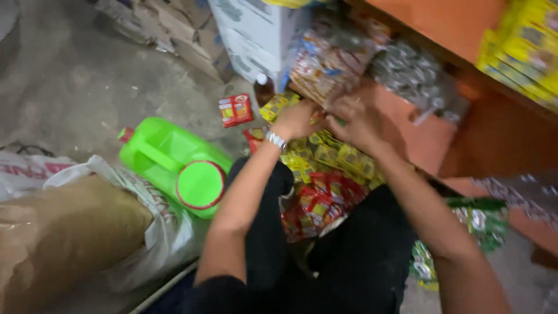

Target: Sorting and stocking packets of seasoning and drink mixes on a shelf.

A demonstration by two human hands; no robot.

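Note:
Both my hands reach forward into a heap of small packets by an orange shelf. My left hand point(296, 119), with a metal watch on the wrist, rests on strips of yellow sachets point(343, 157). My right hand point(357, 119) lies beside it, fingers curled at the bottom of a clear bag of red and white packets point(325, 67). Motion blur hides whether either hand grips anything. Red sachet strips point(319, 206) lie over my dark-trousered lap.
A bright green jerrycan point(177, 163) lies on the concrete floor at left, next to a brown sack point(64, 238). Cardboard cartons point(256, 35) stand behind. A silvery packet bag point(412, 75), green packets point(479, 221) and yellow packs point(523, 52) sit on the orange shelf point(442, 23).

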